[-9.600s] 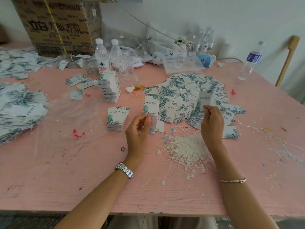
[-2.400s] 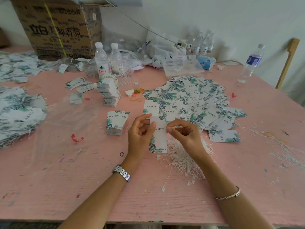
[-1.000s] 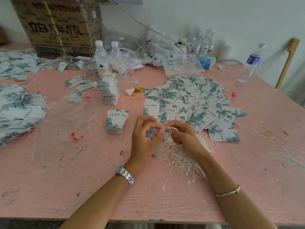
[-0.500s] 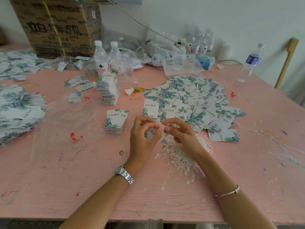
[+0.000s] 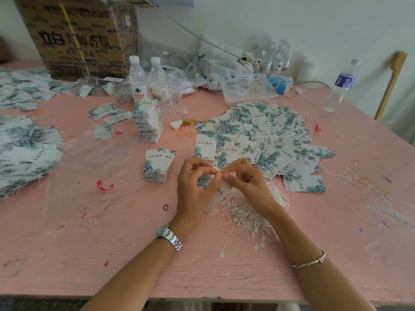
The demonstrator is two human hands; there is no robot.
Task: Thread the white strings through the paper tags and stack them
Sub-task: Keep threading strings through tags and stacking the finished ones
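Pink table (image 5: pixel 89 243), broad plain strip along near edge. Cardboard box (image 5: pixel 78 39), contents hidden. Left hand (image 5: pixel 195 187), right hand (image 5: pixel 249 182): fingertips pinching one paper tag (image 5: pixel 222 190) over white strings (image 5: pixel 247 217).

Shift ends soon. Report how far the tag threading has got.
Likely done: the fanned tags and the left pile show strings trailing out. In hand: the left hand and right hand pinch the top of one tag above the loose strings. Still to do: the tall stack and the short stack show no strings, and many loose strings remain.
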